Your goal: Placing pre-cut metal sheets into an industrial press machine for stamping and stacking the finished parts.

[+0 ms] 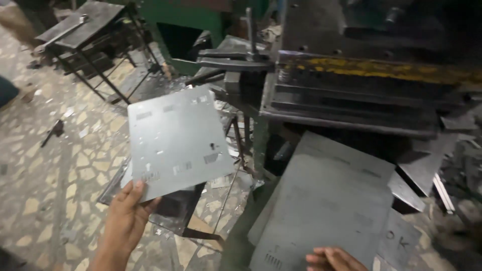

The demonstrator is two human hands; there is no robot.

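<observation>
Setting: workshop floor of irregular stone mosaic [50,165], littered with metal offcuts; a dark press machine [351,95] with a yellow-marked bar stands beyond both hands.
Left hand [125,218]: raised over the floor, thumb on top and fingers under, pinching the near corner of a punched metal sheet [175,140].
Punched metal sheet: grey, roughly square, perforated with small slots and holes; held in the air, tilted, up and away from the left hand, well apart from the stack.
Right hand [334,259]: at the lower frame edge, fingertips resting on the near edge of a stack of grey sheets [326,200]; whether it grips or only touches cannot be told.
Stack of grey sheets: leaning just ahead of the right hand, below the machine bed.
Stand [175,216]: dark metal frame directly under the lifted sheet, just beyond the left hand.
Handling judgement: a one-corner pinch lets a thin sheet sag and swing; a firm thumb hold, keeping clear of the sharp edges, would seem wise.
Far left: a dark metal table [80,25] with a long tool on it.
Obscured: most of the right hand is cut off by the frame; the machine's upper part is lost in shadow; the number of sheets in the stack cannot be counted.
</observation>
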